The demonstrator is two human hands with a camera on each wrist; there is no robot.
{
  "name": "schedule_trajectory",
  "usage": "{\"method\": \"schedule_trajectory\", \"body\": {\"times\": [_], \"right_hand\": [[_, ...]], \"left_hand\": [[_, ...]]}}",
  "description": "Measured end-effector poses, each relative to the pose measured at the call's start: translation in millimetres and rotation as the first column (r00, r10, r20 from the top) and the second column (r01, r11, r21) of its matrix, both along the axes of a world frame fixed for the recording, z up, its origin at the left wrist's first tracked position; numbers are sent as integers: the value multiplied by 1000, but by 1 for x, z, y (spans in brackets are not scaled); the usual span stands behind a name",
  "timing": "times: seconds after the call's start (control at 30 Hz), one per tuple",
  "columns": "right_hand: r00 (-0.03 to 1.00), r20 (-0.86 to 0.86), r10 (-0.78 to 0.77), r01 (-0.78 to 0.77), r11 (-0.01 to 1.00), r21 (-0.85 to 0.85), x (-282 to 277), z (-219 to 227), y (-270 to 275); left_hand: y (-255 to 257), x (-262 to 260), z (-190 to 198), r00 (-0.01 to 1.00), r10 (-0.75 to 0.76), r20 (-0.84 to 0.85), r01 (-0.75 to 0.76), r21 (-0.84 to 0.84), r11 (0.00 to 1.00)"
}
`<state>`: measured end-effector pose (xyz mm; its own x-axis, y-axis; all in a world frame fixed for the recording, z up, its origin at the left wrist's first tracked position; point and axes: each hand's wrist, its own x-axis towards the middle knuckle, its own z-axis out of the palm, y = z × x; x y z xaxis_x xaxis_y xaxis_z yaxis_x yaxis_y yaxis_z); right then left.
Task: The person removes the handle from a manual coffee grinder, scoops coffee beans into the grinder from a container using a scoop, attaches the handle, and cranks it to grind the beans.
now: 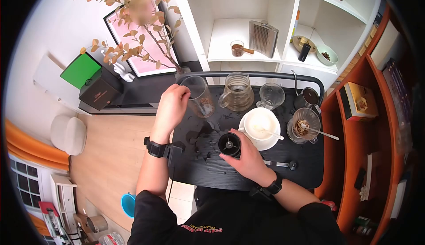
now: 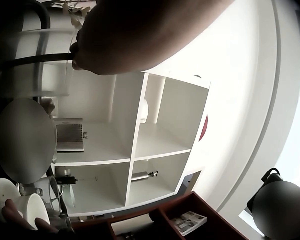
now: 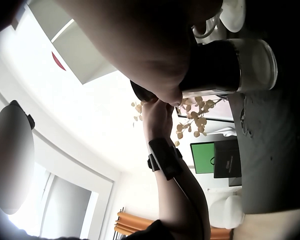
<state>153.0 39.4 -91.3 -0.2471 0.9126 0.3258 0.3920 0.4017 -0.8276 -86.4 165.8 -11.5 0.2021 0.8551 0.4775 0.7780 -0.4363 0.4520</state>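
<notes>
My right hand (image 1: pixel 250 161) grips the black body of a hand coffee grinder (image 1: pixel 229 144), its open top showing a central metal shaft. In the right wrist view the grinder's clear glass base (image 3: pixel 257 65) stands at the dark tabletop. My left hand (image 1: pixel 172 105) is at the rim of a tall glass (image 1: pixel 200 105) with brownish bits in its bottom. The left wrist view shows a thin dark rod (image 2: pixel 37 59) running from those fingertips down along the glass. Beside the right wrist lies the grinder's metal crank handle (image 1: pixel 279 163) with a round knob.
A white cup (image 1: pixel 261 123) with a spoon sits on a saucer. Behind are a ribbed glass server (image 1: pixel 238 93) and glass cup (image 1: pixel 271 95); at right, a glass dripper (image 1: pixel 305 123) with a spoon and dark kettle (image 1: pixel 307 98). A rail (image 1: pixel 256 74) edges the wet black table (image 1: pixel 199 174).
</notes>
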Motion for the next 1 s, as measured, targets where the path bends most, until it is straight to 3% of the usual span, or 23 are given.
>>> {"method": "schedule_trajectory", "body": {"times": [0.47, 1.0], "right_hand": [[999, 11, 30, -30, 999, -32, 3, -3, -2], [999, -38, 39, -40, 999, -30, 2, 0, -2]], "left_hand": [[10, -6, 6, 992, 8, -129, -5, 21, 1000], [16, -8, -7, 999, 20, -34, -22, -55, 998]]}}
